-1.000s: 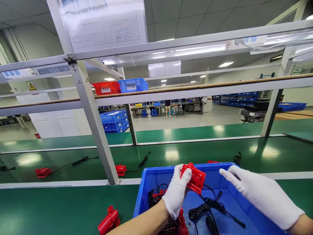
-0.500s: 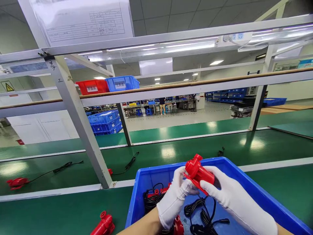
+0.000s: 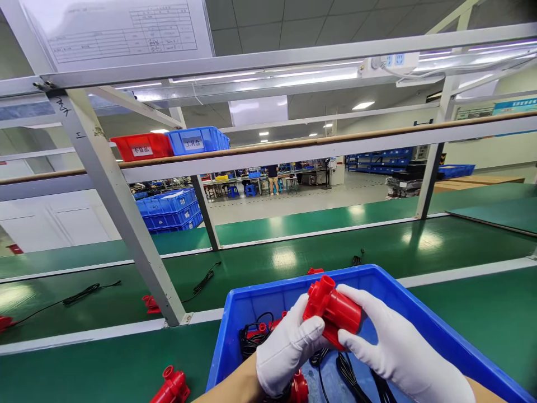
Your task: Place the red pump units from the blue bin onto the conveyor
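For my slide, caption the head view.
Both gloved hands, left and right, hold a red part above a blue bin.

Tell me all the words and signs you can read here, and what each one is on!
Red bin's white label: three Chinese characters, "不良品".
Blue bin's white label: Chinese characters, too blurred to read.
Paper sheet overhead: printed table, too small to read.
Slanted grey post: black handwritten marks, unclear.
Blue wall sign far right: too small to read.

Red plastic pump (image 3: 332, 309), tilted, held aloft
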`<state>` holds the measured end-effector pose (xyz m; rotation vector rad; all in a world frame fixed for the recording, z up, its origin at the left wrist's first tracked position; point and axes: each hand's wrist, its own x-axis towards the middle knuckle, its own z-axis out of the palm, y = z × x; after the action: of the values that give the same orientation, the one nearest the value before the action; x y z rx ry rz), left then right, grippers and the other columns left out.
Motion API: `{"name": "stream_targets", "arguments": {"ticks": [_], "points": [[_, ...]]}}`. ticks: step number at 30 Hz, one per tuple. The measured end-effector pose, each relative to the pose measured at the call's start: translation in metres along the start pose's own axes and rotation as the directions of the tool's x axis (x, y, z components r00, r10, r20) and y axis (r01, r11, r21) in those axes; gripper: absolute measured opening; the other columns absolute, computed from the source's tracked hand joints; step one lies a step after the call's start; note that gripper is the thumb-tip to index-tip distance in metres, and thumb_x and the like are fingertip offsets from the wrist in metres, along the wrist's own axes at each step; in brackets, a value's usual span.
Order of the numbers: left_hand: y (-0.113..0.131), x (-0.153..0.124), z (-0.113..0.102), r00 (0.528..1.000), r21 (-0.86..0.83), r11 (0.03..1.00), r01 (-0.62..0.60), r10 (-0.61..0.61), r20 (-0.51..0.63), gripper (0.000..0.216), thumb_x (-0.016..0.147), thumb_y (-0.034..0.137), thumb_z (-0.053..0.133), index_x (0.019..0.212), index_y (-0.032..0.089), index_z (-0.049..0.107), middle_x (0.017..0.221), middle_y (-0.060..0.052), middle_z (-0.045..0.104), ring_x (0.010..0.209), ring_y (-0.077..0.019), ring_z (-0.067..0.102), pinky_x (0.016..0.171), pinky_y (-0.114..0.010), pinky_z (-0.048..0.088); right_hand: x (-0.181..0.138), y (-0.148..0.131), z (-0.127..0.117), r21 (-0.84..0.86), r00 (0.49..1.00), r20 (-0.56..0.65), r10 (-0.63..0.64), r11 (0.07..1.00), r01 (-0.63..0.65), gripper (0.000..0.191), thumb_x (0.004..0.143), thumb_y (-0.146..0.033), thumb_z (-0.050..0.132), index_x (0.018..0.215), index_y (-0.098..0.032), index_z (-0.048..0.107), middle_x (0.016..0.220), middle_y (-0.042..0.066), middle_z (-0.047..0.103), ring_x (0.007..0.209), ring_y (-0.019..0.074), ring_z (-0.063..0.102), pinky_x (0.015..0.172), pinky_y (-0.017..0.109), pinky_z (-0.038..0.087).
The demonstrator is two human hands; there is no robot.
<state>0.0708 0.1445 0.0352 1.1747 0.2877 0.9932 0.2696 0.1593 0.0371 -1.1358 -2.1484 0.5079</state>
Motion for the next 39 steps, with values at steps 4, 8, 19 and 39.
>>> {"name": "stream_targets", "arguments": {"ticks": [4, 8, 19, 39], "points": [[0.005, -0.003, -0.008, 0.998, 0.112, 0.992, 0.054, -0.055, 0.008, 0.063, 0.087, 0.050, 0.065, 0.137, 0.019, 0.044, 0.124, -0.013, 0.053, 0.111, -0.0276, 0.053, 0.097, -0.040, 0.041, -0.006, -0.002, -0.002, -0.091, 0.989, -0.094, -0.115, 0.990, 0.106, 0.057, 0.088, -0.050, 0.060, 0.136, -0.026, 0.040, 0.131, 0.006, 0.057, 0.115, 0.0219, 0.059, 0.096, 0.033, 0.052], [0.013, -0.005, -0.014, 0.992, 0.262, 0.957, 0.122, -0.128, 0.005, 0.074, 0.077, 0.050, 0.076, 0.135, 0.018, 0.044, 0.119, -0.012, 0.056, 0.109, -0.0286, 0.054, 0.096, -0.040, 0.040, -0.014, -0.008, -0.001, -0.204, 0.934, -0.175, -0.311, 0.940, 0.274, 0.061, 0.086, -0.041, 0.066, 0.137, -0.031, 0.033, 0.119, 0.004, 0.063, 0.102, 0.0199, 0.065, 0.083, 0.026, 0.056], [0.029, -0.009, -0.005, 0.995, 0.347, 0.937, 0.037, -0.069, 0.078, 0.062, 0.078, 0.026, 0.077, 0.129, 0.021, 0.041, 0.134, -0.013, 0.045, 0.115, -0.0257, 0.051, 0.101, -0.041, 0.038, -0.010, -0.010, 0.003, -0.238, 0.854, -0.106, -0.510, 0.847, 0.476, 0.067, 0.085, -0.031, 0.064, 0.142, -0.027, 0.028, 0.122, 0.009, 0.062, 0.097, 0.0240, 0.066, 0.080, 0.034, 0.057], [-0.034, -0.012, -0.020, 0.819, 0.912, 0.338, -0.232, 0.574, -0.004, 0.052, 0.088, 0.013, 0.062, 0.129, 0.030, 0.034, 0.142, -0.013, 0.037, 0.131, -0.0270, 0.040, 0.106, -0.040, 0.036, -0.019, -0.012, 0.011, -0.260, 0.977, 0.028, -0.211, 0.942, 0.211, 0.043, 0.099, -0.052, 0.037, 0.071, -0.021, 0.049, 0.061, -0.002, 0.056, 0.048, 0.0129, 0.051, 0.045, 0.025, 0.032]]}}
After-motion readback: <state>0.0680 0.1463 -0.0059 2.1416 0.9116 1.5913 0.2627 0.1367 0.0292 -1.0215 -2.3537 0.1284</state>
